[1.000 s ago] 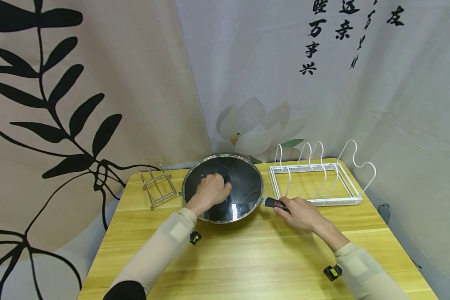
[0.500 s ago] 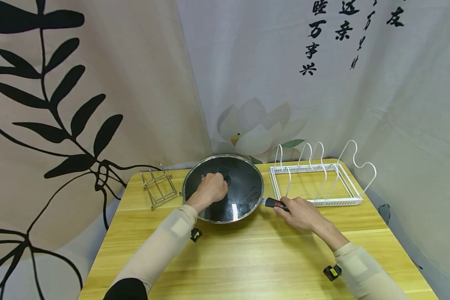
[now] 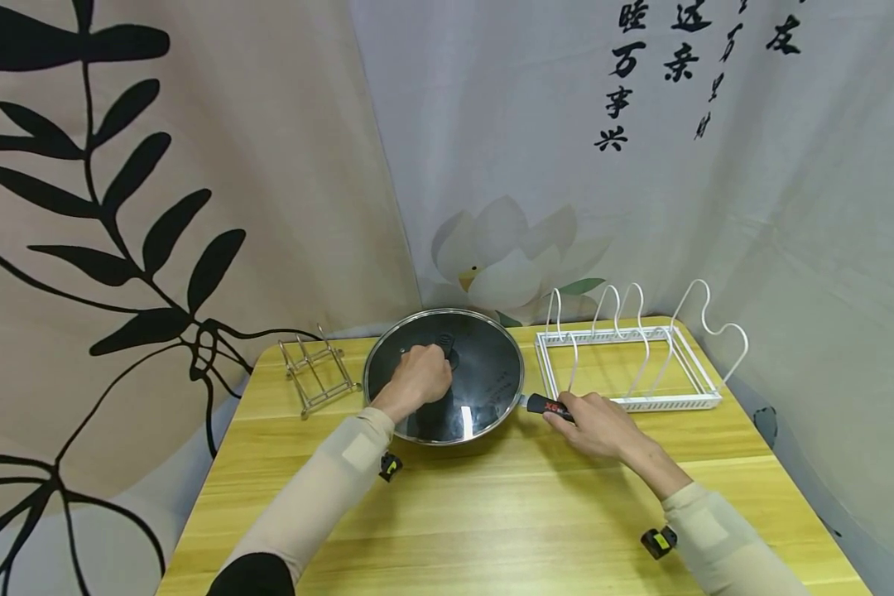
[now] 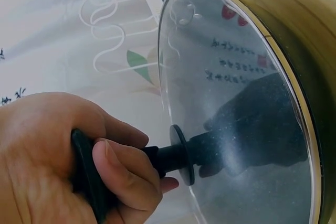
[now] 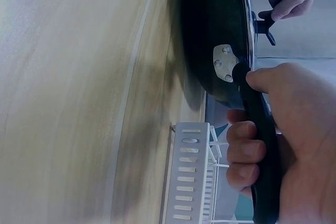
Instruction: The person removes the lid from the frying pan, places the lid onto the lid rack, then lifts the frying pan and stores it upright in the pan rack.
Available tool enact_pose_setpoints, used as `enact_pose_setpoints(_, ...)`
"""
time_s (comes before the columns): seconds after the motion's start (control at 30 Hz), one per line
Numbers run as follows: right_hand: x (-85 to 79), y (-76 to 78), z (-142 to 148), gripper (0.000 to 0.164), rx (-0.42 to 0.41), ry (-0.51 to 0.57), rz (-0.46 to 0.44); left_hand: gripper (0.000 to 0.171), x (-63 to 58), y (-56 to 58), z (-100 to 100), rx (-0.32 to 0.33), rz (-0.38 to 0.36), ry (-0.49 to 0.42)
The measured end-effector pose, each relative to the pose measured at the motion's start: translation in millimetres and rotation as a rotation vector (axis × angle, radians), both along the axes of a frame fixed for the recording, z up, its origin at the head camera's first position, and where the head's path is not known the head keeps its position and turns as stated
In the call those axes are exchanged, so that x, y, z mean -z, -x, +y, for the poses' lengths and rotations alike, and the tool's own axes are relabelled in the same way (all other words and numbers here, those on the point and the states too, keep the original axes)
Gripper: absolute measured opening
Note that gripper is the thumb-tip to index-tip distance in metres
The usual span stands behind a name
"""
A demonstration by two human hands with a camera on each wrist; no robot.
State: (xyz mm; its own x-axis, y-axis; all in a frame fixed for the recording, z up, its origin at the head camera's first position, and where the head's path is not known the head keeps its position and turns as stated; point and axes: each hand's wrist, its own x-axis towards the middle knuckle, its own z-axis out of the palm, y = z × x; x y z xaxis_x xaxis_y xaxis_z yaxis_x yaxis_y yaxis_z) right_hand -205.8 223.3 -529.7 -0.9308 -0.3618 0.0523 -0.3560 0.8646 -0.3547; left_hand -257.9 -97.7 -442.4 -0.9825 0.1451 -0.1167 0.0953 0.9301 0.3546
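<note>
A dark wok [image 5: 205, 30] stands on the wooden table, covered by a glass lid [image 3: 484, 364] with a metal rim. My left hand [image 3: 420, 381] grips the lid's black knob [image 4: 173, 157], its fingers curled round the stem in the left wrist view. With my right hand [image 3: 596, 422] I hold the wok's long black handle [image 5: 257, 114]; the fingers wrap round it and the thumb lies along its top near the riveted bracket [image 5: 224, 62]. The lid sits on the wok's rim.
To the right of the wok lies a white rack [image 3: 666, 403] with tall looped wires, close by the right hand. A small metal wire stand [image 3: 316, 377] is at the left. Behind the table [image 3: 492, 521] hangs a printed cloth [image 3: 507, 124].
My left fingers have closed more fully round the knob, the thumb tucking in. The wok, the lid and my right hand keep their places; the head view shifts slightly.
</note>
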Motion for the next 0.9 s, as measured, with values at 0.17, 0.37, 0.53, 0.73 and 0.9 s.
enact_pose_setpoints(0.17, -0.1, 0.3, 1.3, 0.034, -0.004, -0.005, 0.017, 0.037, -0.6, -0.1, 1.0, -0.001, -0.005, -0.017)
enact_pose_setpoints(0.37, -0.5, 0.2, 1.5, 0.034, -0.008, -0.008, 0.031, 0.038, 1.8, 1.5, 0.1, 0.017, 0.014, -0.016)
enact_pose_setpoints(0.53, -1.7, -0.5, 1.5, 0.034, -0.004, -0.006, 0.029, 0.038, 0.9, 1.3, 0.0, 0.023, 0.016, -0.023)
enact_pose_setpoints(0.73, -2.7, -0.5, 0.9, 0.035, -0.006, -0.001, 0.018, 0.038, 1.4, 0.6, -1.4, 0.027, 0.023, -0.032)
enact_pose_setpoints(0.9, -2.1, 0.9, 0.6, 0.035, -0.017, 0.006, 0.016, 0.041, 2.6, 0.3, -3.4, 0.035, 0.025, -0.043)
